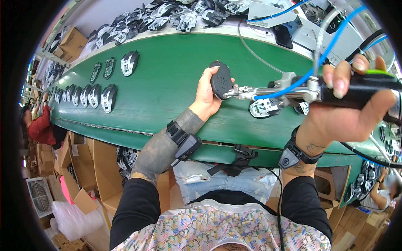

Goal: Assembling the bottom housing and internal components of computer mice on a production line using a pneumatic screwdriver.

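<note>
My left hand [205, 90] is closed around a black computer mouse [221, 77], its underside turned up. A black electric screwdriver [354, 97] lies level in my right hand [335, 119], with the fingers wrapped over its body. The screwdriver's metal tip end [238, 93] meets the lower edge of the mouse; whether it touches a screw cannot be made out. A blue air hose [289, 88] and a clear tube run along the tool. Below the tool's shaft, an opened white-and-black mouse shell [264, 108] rests on the green belt [167, 83].
Several mouse shells [109, 98] stand in a row on the left, with two green circuit boards [109, 67] and another shell [129, 63] behind them. Loose shells [186, 21] are heaped along the far shelf near a phone [283, 37]. Cardboard boxes [109, 167] stand below; people sit at both sides.
</note>
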`<state>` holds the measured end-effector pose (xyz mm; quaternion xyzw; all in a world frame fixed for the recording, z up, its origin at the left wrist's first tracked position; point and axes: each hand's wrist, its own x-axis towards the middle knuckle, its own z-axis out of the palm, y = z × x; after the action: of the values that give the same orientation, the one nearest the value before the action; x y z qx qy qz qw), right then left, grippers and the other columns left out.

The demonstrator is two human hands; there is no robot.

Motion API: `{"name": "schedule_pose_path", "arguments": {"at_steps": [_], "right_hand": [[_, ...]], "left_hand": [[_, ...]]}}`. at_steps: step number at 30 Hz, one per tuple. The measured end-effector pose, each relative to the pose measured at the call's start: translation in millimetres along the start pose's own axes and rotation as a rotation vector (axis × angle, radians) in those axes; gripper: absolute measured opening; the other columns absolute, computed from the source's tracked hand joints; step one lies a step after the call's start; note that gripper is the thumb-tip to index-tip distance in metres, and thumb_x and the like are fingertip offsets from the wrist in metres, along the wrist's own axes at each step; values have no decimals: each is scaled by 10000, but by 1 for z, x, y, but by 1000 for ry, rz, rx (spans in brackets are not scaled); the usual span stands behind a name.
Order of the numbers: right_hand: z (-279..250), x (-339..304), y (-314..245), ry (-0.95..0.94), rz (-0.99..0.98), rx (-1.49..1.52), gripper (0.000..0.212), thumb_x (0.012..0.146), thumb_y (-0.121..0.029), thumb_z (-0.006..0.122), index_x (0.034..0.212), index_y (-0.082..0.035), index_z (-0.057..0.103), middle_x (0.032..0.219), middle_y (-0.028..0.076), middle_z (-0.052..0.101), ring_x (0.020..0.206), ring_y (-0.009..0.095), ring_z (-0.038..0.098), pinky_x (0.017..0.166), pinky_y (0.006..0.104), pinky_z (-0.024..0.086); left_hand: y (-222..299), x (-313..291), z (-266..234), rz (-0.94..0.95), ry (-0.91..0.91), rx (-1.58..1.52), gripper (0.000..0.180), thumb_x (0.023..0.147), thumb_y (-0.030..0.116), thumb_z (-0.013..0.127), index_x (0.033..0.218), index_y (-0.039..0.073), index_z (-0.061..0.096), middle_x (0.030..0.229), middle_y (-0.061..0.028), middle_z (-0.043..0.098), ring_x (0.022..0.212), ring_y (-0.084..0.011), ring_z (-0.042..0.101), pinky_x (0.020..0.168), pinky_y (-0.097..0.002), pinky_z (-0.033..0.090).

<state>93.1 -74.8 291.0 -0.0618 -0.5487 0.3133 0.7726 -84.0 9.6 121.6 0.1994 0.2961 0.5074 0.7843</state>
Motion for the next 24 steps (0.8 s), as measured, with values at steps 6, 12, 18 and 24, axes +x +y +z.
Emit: {"name": "schedule_pose_path", "arguments": {"at_steps": [6,12,18,24], "right_hand": [[7,-4,3,-6,12,63,508,909,-459,458,1194,-38,446,963,90,511,603,125,469,596,302,366],[10,-7,10,-52,50,11,532,917,-471,434,1228,-41,413,959,86,509,611,126,471,589,303,371],[13,-6,21,-137,28,64,519,929,-459,415,1243,-46,396,917,86,515,594,124,464,582,289,369],[27,-8,16,60,143,-60,498,939,-375,438,1259,-10,328,926,113,503,586,121,449,572,271,365]], "left_hand": [[-5,-3,2,-34,-69,-17,335,837,302,519,1104,105,469,973,-76,535,829,-243,595,707,-380,520],[-8,-6,13,-71,-117,-110,362,854,292,484,1171,119,457,1040,-82,545,852,-257,599,731,-392,520],[-7,-8,10,-84,-142,-160,372,851,283,488,1173,101,446,1042,-107,541,844,-264,600,726,-383,532],[4,-4,9,111,-191,678,514,866,366,555,1258,52,446,1138,-118,518,992,-248,556,854,-352,466]]}}
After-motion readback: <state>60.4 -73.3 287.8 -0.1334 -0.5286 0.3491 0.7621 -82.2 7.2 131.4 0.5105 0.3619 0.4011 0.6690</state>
